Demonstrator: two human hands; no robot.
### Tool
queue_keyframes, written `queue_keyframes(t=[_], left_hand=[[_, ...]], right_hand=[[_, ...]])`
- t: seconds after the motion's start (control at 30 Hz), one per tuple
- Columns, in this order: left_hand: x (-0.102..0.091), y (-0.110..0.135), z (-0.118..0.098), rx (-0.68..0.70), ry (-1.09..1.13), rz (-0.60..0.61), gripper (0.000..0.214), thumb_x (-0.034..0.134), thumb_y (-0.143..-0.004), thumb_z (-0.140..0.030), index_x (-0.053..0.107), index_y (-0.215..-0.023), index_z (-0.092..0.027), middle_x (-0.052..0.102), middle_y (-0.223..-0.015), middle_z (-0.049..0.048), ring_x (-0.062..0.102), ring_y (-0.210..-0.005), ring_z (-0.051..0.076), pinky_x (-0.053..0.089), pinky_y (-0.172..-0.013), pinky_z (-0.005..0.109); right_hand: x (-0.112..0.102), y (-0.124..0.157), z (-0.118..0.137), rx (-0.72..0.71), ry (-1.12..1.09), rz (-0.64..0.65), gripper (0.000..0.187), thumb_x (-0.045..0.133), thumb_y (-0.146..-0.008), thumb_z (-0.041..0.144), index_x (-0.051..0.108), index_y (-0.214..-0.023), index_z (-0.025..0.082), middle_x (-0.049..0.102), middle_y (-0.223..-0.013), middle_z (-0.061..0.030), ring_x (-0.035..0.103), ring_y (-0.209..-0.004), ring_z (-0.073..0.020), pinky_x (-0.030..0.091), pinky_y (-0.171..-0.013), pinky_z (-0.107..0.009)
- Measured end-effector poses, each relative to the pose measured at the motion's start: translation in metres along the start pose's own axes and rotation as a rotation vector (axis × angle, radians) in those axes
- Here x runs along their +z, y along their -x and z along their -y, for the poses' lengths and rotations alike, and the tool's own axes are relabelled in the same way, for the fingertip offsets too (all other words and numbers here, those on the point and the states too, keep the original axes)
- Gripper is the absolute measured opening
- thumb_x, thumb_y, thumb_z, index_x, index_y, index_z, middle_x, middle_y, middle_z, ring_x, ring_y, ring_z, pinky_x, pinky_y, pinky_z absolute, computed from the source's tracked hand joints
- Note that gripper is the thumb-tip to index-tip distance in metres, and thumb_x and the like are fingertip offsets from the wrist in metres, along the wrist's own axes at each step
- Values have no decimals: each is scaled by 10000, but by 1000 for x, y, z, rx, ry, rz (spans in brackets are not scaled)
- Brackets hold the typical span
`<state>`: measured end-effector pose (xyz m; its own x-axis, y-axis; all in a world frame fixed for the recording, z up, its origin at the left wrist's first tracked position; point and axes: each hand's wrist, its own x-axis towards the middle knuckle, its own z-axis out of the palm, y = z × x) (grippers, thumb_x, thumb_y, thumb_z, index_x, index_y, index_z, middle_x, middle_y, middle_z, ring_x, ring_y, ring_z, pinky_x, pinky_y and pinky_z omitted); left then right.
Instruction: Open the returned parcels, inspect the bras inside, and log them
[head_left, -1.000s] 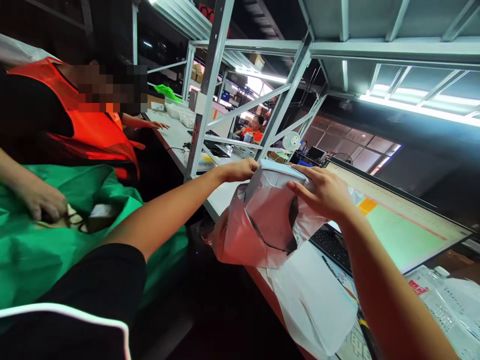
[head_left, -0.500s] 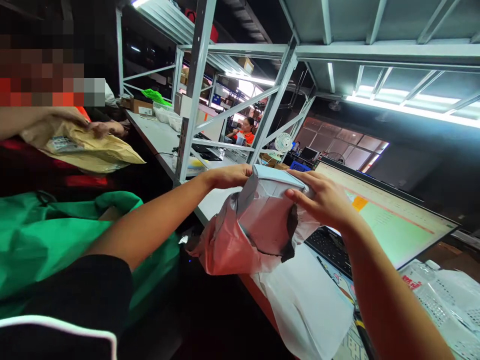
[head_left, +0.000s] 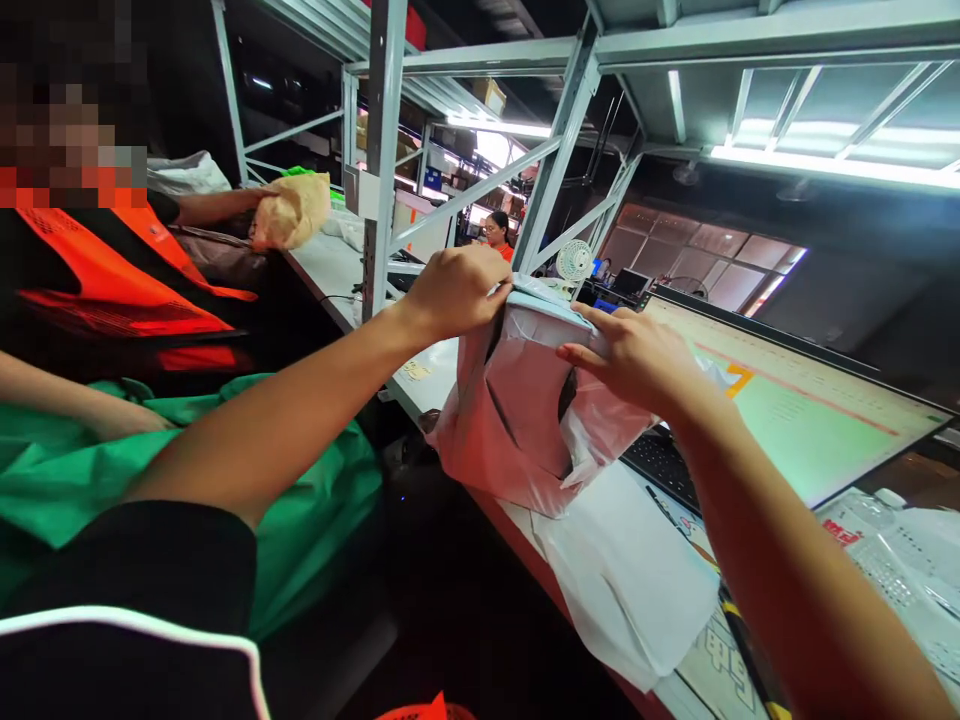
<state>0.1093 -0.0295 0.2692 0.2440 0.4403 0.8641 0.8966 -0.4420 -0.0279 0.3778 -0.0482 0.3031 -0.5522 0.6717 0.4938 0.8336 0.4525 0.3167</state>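
Note:
A torn pale plastic mailing bag (head_left: 517, 440), partly in reddish shade, is held up over the desk edge. Through its opening shows a boxy inner item with a pale blue top face (head_left: 544, 308); its kind I cannot make out. My left hand (head_left: 463, 288) is closed, pinching the bag at the upper left corner. At the upper right, my right hand (head_left: 641, 355) grips the package, index finger along the top and thumb across the front. Below the package a white sheet (head_left: 622, 570) hangs partly over the desk edge.
A monitor (head_left: 795, 400) and keyboard (head_left: 664, 470) stand at right, with clear plastic packaging (head_left: 900, 570) nearer. A grey metal rack post (head_left: 384, 160) rises behind my left hand. At left, a co-worker in an orange vest (head_left: 127, 270) holds a tan package (head_left: 296, 208); green fabric (head_left: 315, 530) lies below.
My left hand has risen and now pinches the bag's upper corner. The package sits slightly higher in view. The co-worker's tan package has moved away, toward the far desk.

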Motion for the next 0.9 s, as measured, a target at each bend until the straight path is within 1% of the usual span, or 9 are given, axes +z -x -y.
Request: queue_keyframes(t=[0.17,0.33,0.5,0.57,0.63,0.7,0.77,0.83,0.9], left_hand=[[-9,18,-13,34,-88,-98,398,387,-1062,-262,777,-1051,-183,739,-1057,127,687,-1143,311,540,-974,477],[-15,29,-42,115,-162,-85,359,402,-1083,-247,751,-1020,-196,730,-1050,131,682,-1099,312,537,-930,473],[9,47,-82,176,-138,-39,329,424,-1091,-205,730,-974,-172,736,-1008,139,689,-1030,287,551,-880,434],[20,56,-78,244,-20,-15,292,447,-1099,-219,720,-1008,-172,751,-1029,119,703,-1013,257,568,-879,401],[28,66,-62,278,124,-80,184,529,-1083,-259,701,-1096,-195,760,-1109,91,711,-1048,231,576,-947,385],[37,78,-40,142,231,-258,244,654,-1036,-341,650,-1254,-231,736,-1253,87,696,-1168,239,553,-1064,411],[51,93,-23,-105,380,-374,591,750,-961,-520,531,-1441,-253,660,-1420,121,635,-1329,282,529,-1134,453],[70,113,-15,-291,602,-265,951,785,-835,-737,413,-1551,-235,584,-1521,163,584,-1416,329,538,-1141,469],[90,134,-16,-407,772,-92,1135,812,-721,-824,393,-1572,-200,572,-1530,185,581,-1419,364,543,-1143,480]], right_hand=[[-3,-5,0,31,16,61,674,586,-1034,668,552,-1587,284,735,-1305,-192,701,-1092,-378,499,-861,-446],[0,-17,8,27,49,87,623,542,-1048,671,607,-1442,192,727,-1265,-235,687,-1099,-403,488,-889,-480],[17,-21,19,71,49,-72,566,622,-1030,537,602,-1386,98,711,-1274,-285,661,-1159,-446,480,-947,-526],[25,-18,13,79,8,-143,496,657,-1007,463,635,-1339,95,729,-1252,-275,664,-1157,-436,487,-962,-528],[28,-14,0,36,-117,-205,454,674,-991,449,668,-1306,121,756,-1229,-235,682,-1129,-403,509,-958,-511],[23,-6,-18,-64,-291,-279,429,675,-992,488,701,-1269,161,776,-1213,-182,705,-1106,-361,531,-967,-495],[14,8,-39,-142,-416,-376,425,653,-1007,551,729,-1226,194,784,-1212,-145,716,-1123,-334,536,-1016,-501],[10,30,-64,-120,-449,-481,479,650,-1000,625,735,-1250,225,762,-1285,-140,688,-1226,-343,501,-1108,-539],[21,58,-89,33,-485,-562,621,686,-949,706,676,-1384,263,686,-1441,-149,612,-1364,-365,441,-1184,-588]])
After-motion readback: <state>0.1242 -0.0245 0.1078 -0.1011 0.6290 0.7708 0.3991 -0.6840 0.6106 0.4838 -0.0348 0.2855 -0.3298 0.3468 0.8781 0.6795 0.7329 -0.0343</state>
